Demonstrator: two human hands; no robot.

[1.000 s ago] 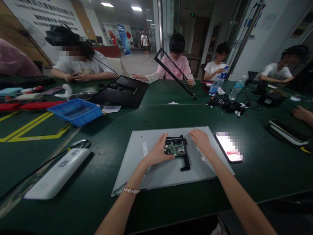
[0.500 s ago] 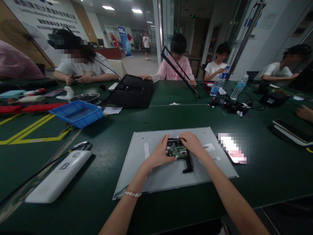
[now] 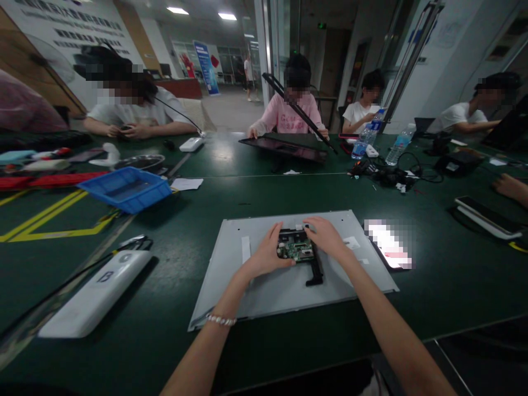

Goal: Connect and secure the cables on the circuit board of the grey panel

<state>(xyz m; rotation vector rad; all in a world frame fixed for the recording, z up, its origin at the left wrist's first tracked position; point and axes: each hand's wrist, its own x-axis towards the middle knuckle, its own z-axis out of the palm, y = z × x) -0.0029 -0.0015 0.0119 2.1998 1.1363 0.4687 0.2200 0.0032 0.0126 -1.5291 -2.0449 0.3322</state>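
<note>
A green circuit board sits in a black plastic frame, whose arm bends into a foot toward me. It is over a grey flat panel. My left hand grips the board's left side, thumb along the near edge and fingers at the far corner. At the frame's far right corner, my right hand holds on with bent fingers; their tips are partly hidden. White strips are stuck to the panel, one of them a long strip left of my left hand.
A white oblong device with a cable lies left, a lit phone right of the panel. Farther off are a blue tray, water bottles and tangled cables. Across the table a person in pink handles a dark panel.
My hands and the board stay nearly in place. Across the table, the person in pink has swung the dark panel from the left to in front of them and tilted it flatter.
</note>
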